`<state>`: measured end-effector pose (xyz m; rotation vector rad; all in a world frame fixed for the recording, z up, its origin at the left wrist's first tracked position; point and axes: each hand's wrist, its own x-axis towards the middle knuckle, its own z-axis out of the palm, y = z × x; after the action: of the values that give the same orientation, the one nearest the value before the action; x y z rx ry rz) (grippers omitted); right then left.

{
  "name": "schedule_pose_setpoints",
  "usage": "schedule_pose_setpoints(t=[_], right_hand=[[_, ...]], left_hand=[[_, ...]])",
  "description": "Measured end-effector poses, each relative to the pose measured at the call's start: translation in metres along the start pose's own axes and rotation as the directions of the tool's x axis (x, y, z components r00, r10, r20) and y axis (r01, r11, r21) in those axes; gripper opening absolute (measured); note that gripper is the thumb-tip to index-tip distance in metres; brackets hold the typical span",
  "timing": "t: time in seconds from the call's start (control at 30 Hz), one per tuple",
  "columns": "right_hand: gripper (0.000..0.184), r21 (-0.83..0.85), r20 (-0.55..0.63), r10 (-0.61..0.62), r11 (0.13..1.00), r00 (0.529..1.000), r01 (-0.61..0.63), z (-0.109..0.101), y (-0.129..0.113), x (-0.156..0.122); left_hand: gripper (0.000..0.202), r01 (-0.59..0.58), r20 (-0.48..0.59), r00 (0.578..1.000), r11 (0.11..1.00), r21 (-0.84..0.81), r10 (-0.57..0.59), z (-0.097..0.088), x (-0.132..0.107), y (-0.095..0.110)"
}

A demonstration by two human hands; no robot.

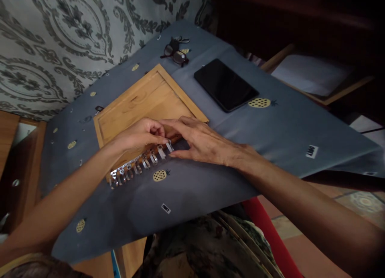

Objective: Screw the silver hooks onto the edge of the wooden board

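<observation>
We pinched the end clip (169,146) w/ L hand (141,134); R hand (204,144) lay open beside it; clip row (135,168) ran lower-left along wooden tray (144,97).

The forearms were bare. A dark garment (210,246) with a muted leafy print covered the lap.

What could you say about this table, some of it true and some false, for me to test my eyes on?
1. A row of metal clips lines the near edge of the wooden tray. True.
2. The tablet shows a lit screen. False: its screen is dark.
3. The left hand and the right hand meet at one end of the clip row. True.
4. The glasses lie inside the tray. False: they lie on the cloth beyond it.
</observation>
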<state>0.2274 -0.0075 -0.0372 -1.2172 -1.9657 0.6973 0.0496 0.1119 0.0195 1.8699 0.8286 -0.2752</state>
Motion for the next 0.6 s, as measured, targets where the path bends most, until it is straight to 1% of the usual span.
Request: schedule_pose_setpoints(t=[0.17, 0.27, 0.4, 0.53, 0.6], right_hand=[[0.080, -0.024, -0.014, -0.016, 1.000, 1.000, 0.016, 0.002, 0.004, -0.001], [0.078, -0.023, -0.015, -0.027, 0.999, 1.000, 0.027, 0.001, 0.003, 0.000], [0.076, -0.027, -0.006, -0.009, 1.000, 1.000, 0.009, 0.001, 0.002, 0.000], [0.077, -0.040, -0.016, -0.016, 0.999, 1.000, 0.016, 0.002, 0.002, 0.001], [0.076, -0.044, -0.013, -0.017, 0.999, 1.000, 0.016, 0.003, 0.002, 0.000]], left_hand=[[0.022, -0.017, 0.004, 1.000, 1.000, -0.009, 0.017, -0.001, 0.004, -0.003], [0.023, -0.024, -0.004, 1.000, 1.000, -0.002, 0.024, -0.001, 0.003, -0.003], [0.023, -0.020, -0.009, 1.000, 1.000, 0.007, 0.020, 0.000, 0.002, -0.002], [0.022, -0.019, -0.024, 1.000, 1.000, 0.013, 0.019, 0.001, -0.004, 0.003], [0.024, -0.029, -0.054, 0.998, 0.999, 0.020, 0.030, 0.000, -0.011, 0.006]])
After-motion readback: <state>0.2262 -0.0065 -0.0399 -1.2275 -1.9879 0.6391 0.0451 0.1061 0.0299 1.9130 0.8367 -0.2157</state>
